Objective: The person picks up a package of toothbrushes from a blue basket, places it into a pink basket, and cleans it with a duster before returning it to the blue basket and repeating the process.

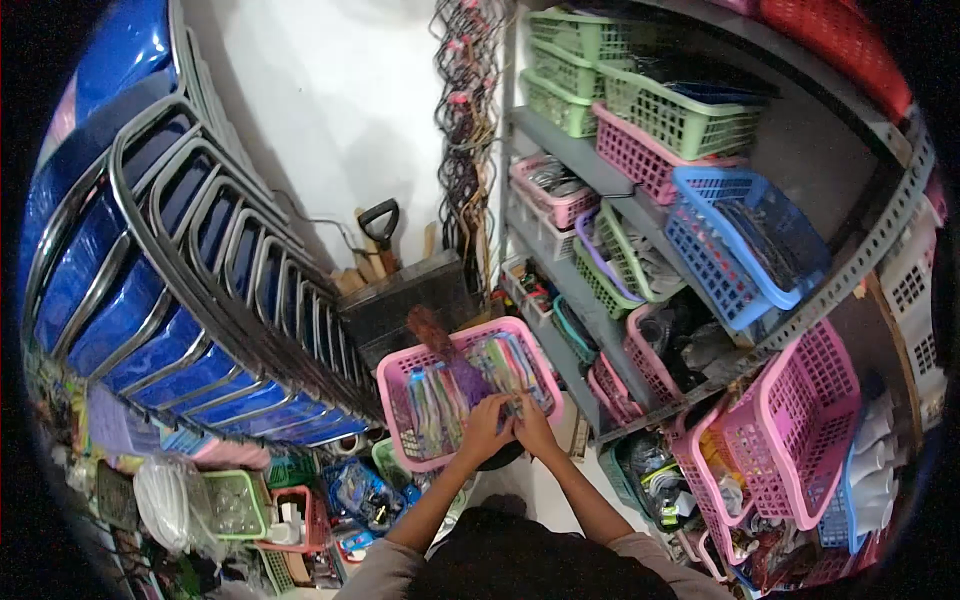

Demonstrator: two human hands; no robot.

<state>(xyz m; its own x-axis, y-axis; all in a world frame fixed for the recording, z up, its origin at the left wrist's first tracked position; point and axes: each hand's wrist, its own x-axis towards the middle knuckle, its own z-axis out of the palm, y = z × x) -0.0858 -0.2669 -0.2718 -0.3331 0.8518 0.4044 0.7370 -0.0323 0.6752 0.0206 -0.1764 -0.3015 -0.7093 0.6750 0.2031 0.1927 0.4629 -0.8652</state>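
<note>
A pink plastic basket stands in front of me, filled with rows of slim, colourful items in clear packets. Across its middle lies a long, fuzzy purple and reddish-brown thing whose kind I cannot make out. Over the basket's near rim, my left hand and my right hand come close together. Both sets of fingers are bent and pinched at the packets' near ends. Whatever is between the fingertips is too small and hidden to name.
Stacked blue chairs with metal frames rise at the left. At the right, a grey metal shelf bears green, pink and blue baskets. Behind the pink basket stands a dark box with tool handles. More filled baskets crowd the floor.
</note>
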